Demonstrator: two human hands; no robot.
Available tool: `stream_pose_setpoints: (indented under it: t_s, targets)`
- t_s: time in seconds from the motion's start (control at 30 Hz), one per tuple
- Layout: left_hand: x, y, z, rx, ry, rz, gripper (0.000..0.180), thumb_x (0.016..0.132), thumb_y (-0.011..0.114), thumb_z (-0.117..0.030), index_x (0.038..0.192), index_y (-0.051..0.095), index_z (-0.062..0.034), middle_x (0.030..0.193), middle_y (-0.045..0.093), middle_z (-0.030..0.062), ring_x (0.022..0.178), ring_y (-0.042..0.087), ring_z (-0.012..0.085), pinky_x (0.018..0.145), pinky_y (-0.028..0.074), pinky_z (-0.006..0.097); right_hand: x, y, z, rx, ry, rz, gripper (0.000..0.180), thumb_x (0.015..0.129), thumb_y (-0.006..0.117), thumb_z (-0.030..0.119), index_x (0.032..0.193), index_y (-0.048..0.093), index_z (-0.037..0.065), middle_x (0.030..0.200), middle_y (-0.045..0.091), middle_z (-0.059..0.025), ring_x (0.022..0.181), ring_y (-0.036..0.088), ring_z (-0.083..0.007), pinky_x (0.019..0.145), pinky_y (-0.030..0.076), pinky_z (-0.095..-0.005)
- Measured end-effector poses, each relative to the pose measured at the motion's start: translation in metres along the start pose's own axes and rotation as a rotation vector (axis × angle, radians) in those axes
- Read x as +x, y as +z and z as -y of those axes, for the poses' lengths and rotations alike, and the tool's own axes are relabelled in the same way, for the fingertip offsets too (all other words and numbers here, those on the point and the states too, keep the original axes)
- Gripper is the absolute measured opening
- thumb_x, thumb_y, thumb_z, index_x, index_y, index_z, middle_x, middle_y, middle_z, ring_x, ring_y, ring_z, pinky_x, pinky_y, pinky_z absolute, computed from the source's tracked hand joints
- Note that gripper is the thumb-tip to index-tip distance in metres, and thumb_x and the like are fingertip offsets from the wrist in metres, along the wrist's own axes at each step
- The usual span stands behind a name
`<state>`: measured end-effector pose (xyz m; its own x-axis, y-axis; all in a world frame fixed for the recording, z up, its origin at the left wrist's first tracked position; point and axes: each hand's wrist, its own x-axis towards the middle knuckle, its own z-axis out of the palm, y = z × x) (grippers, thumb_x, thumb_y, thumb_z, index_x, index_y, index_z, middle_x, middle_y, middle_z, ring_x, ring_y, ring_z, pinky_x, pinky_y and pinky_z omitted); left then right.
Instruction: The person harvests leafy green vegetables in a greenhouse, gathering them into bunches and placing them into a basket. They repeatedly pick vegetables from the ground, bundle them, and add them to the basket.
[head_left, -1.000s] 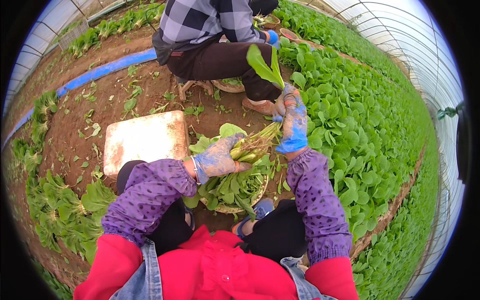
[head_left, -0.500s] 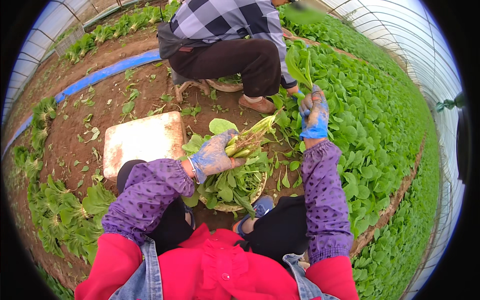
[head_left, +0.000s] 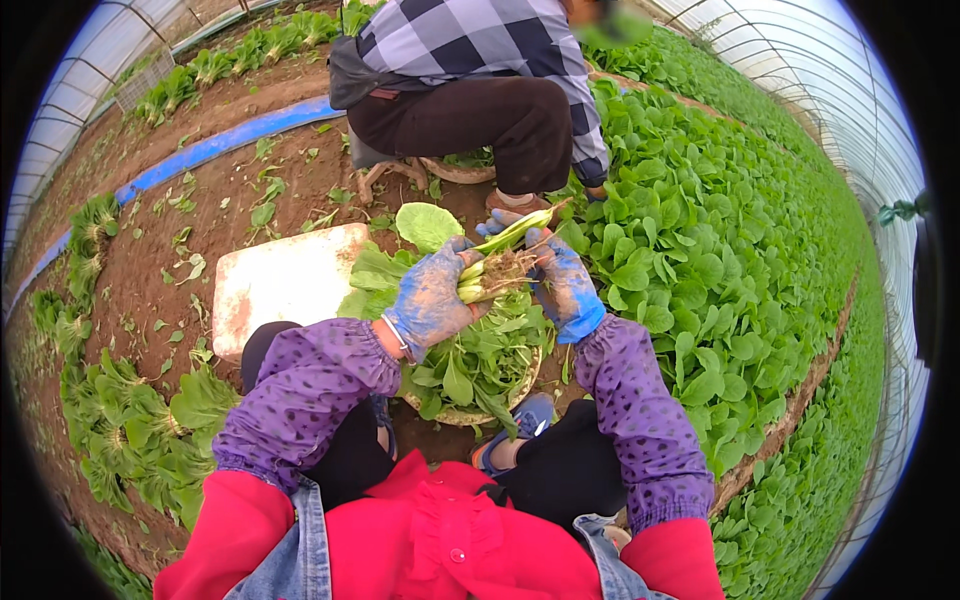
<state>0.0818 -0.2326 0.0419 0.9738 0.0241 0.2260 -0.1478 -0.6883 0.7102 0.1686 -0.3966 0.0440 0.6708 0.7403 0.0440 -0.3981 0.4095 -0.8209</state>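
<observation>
A: Leafy bunch point(head_left: 497, 268), roots out, pinched between both gloves over the basket point(head_left: 520, 378): left hand point(head_left: 432, 300) wrapped round the stems, right hand point(head_left: 565, 285) closed at the root end.

B: Basket's well filled; the bed point(head_left: 700, 230) on the right is uncut. It's tight ahead, with a co-worker point(head_left: 480, 90) crouching close and a white board point(head_left: 285, 280) on the left.

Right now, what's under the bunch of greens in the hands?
A round basket piled with loose green leaves sits below the bunch of greens. The leaves cover the basket's inside and bottom.

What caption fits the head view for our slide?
Gloved left hand and right hand hold a rooty bunch of greens over a leaf-filled basket.
</observation>
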Motion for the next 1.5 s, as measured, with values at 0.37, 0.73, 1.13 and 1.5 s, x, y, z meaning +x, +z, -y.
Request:
stream_pose_setpoints:
  t_s: [0.37, 0.73, 1.13, 1.5]
  targets:
    - [0.009, -0.025, -0.003, -0.853, -0.339, 0.153, 0.037, 0.09, 0.045, -0.026, 0.112, 0.058, 0.0017, 0.109, 0.061, 0.0116, 0.104, 0.056, 0.019, 0.093, 0.041, 0.032, -0.004, 0.03, 0.031, -0.564, -0.366, -0.328, 0.024, 0.092, 0.052, 0.015, 0.113, 0.058, 0.006, 0.079, 0.057, 0.0012, 0.064, 0.047, -0.0051, 0.06, 0.043, -0.0201]
    - [0.011, 0.003, -0.007, -1.39, -0.429, -0.05, 0.035, 0.083, 0.064, -0.019, 0.113, 0.057, -0.0018, 0.105, 0.061, 0.0049, 0.095, 0.058, 0.0133, 0.082, 0.047, 0.028, 0.012, 0.04, -0.006, -1.398, -0.638, -0.392, 0.038, 0.076, 0.057, 0.002, 0.113, 0.052, 0.011, 0.1, 0.054, -0.012, 0.081, 0.058, -0.0329, 0.068, 0.048, -0.0393]
    - [0.013, -0.002, -0.004, -1.478, -0.422, -0.145, 0.035, 0.082, 0.067, -0.015, 0.114, 0.055, -0.0067, 0.101, 0.061, 0.0016, 0.089, 0.059, 0.0129, 0.077, 0.049, 0.03, -0.001, 0.06, -0.004, -1.183, -0.576, -0.252, 0.059, 0.073, 0.053, -0.011, 0.127, 0.05, 0.014, 0.102, 0.049, -0.0097, 0.086, 0.054, -0.0247, 0.071, 0.046, -0.0297]
    - [0.02, 0.01, 0.014, -1.593, -0.362, -0.065, 0.043, 0.087, 0.057, -0.031, 0.119, 0.051, -0.002, 0.112, 0.058, 0.0103, 0.102, 0.056, 0.0214, 0.09, 0.045, 0.036, 0.0, 0.071, 0.0, -1.194, -0.536, -0.219, 0.04, 0.08, 0.057, 0.001, 0.118, 0.054, 0.007, 0.101, 0.051, -0.0101, 0.092, 0.054, -0.0275, 0.079, 0.044, -0.0321]
